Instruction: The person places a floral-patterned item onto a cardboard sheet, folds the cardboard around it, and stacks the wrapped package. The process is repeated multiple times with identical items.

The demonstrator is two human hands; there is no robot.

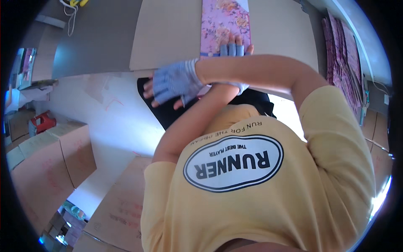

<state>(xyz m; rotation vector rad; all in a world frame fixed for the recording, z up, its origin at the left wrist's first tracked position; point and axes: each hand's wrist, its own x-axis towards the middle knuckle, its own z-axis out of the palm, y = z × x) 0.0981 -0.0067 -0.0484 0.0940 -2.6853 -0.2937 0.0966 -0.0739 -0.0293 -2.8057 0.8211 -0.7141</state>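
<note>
A long, flat pink piece with a flower print [214,31], perhaps paper or a flattened bag, lies over the cardboard-covered table and reaches under my forearms. My left hand [232,49], in a blue-grey fingerless glove, rests on it with fingers stretched out and pointing away from me. Crossing over my left arm, my right forearm reaches to the left. My right hand [174,85], gloved the same way, hovers by the table's near edge left of the pink piece. Its fingers are spread, slightly blurred, and nothing shows in them.
Cardboard sheets [168,38] cover the grey table [96,42]. At the right edge stands a bundle of folded pink floral pieces [342,59]. Cardboard boxes [50,168] are stacked on the left, with a red object [43,122] on them. A white cord [72,19] lies at the far left.
</note>
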